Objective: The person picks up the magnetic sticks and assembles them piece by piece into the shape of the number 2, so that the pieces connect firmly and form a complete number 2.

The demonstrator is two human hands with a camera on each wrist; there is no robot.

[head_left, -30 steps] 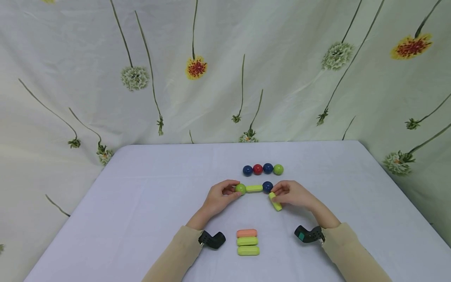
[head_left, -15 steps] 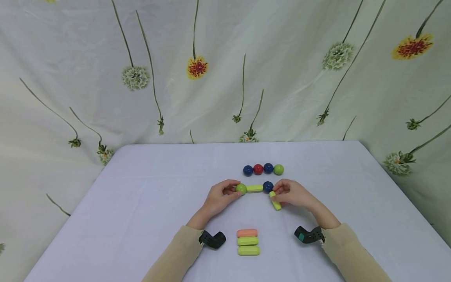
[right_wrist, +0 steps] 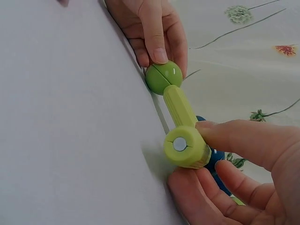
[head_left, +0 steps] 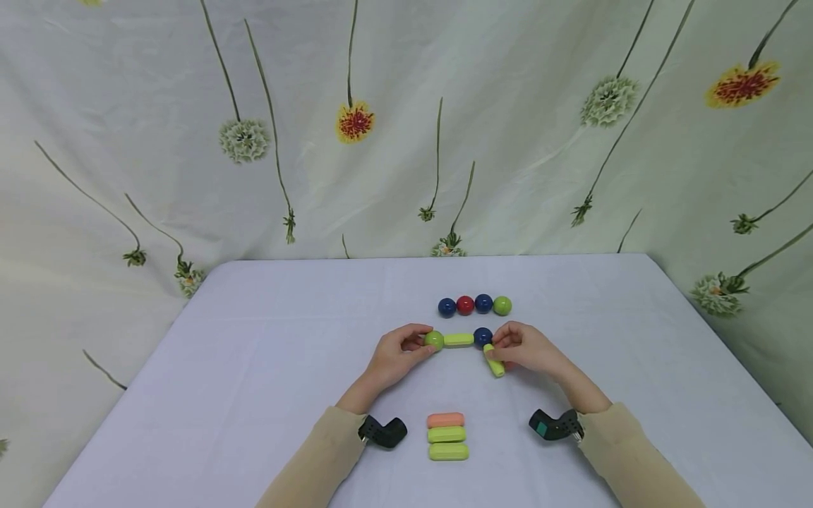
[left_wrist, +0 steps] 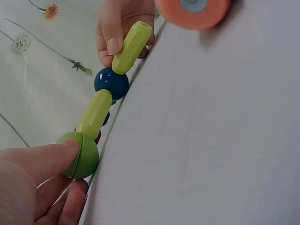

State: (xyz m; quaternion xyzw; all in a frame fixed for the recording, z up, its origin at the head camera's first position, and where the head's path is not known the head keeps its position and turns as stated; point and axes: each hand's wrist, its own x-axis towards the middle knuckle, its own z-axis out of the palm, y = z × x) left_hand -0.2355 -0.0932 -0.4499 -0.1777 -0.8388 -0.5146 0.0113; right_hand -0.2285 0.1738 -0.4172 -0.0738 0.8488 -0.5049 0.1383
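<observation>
My left hand (head_left: 395, 357) pinches a green ball (head_left: 435, 340) between thumb and fingers. A yellow-green magnetic rod (head_left: 459, 340) runs from that ball to a dark blue ball (head_left: 483, 336), forming a row. My right hand (head_left: 528, 347) pinches a second yellow-green rod (left_wrist: 133, 48), whose one end meets the blue ball in the left wrist view. This rod slants toward the person in the head view. Its free end, with a silvery metal disc, faces the camera in the right wrist view, where the rod partly hides the blue ball (right_wrist: 215, 158).
Behind the row sit two dark blue balls (head_left: 447, 307), a red ball (head_left: 466, 305) and another green ball (head_left: 502, 305). Nearer the person lie an orange rod (head_left: 445, 420) and two yellow-green rods (head_left: 447, 451), side by side on the white-covered table (head_left: 267, 367).
The right hand has shifted slightly, and the free end of its rod has swung a little to the left. The left hand and the green ball stay put.
</observation>
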